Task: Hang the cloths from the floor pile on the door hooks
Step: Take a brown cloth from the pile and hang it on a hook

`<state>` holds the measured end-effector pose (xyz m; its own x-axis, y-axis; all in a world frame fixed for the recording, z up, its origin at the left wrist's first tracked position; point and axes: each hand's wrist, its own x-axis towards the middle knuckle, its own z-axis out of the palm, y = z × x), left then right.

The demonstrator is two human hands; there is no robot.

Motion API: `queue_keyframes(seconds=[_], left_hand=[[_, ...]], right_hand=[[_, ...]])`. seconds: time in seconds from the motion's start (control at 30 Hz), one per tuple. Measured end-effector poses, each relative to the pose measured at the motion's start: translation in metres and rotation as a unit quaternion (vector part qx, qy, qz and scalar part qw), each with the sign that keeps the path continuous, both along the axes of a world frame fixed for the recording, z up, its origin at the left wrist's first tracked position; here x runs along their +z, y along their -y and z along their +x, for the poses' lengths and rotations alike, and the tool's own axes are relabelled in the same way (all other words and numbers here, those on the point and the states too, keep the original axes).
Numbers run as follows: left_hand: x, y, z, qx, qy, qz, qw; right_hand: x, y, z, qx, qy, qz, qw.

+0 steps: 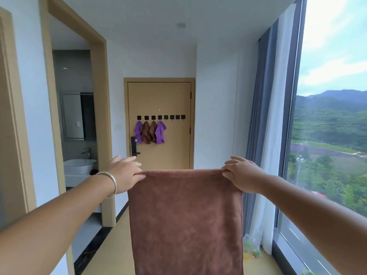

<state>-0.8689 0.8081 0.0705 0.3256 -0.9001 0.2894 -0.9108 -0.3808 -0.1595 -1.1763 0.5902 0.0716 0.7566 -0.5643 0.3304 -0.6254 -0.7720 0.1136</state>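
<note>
A large brown cloth [185,219] hangs spread out in front of me, held by its top edge. My left hand [126,172] pinches its upper left corner and my right hand [241,174] pinches its upper right corner. Far ahead stands a tan door [170,147] with a row of black hooks [171,117]. On the left hooks hang a purple cloth [138,131], two brown cloths [149,132] and another purple cloth [160,132]. The hooks to the right are bare. The floor pile is not in view.
A bathroom doorway [79,124] with a white basin [79,165] opens on the left. Grey and white curtains [268,135] and a tall window [329,135] line the right side. A plastic bag [251,246] lies on the floor by the curtain.
</note>
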Motion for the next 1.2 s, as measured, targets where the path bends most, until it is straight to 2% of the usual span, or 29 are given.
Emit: queue_keyframes(seconds=[0.4,1.2], left_hand=[[-0.017,0.063,0.082,0.0,-0.013,-0.001,1.0],[-0.01,0.345,0.281,0.027,0.008,-0.017,0.999]], right_hand=[[-0.008,0.069,0.081,0.011,-0.004,-0.016,1.0],[-0.007,0.377,0.293,0.055,0.001,-0.032,0.998]])
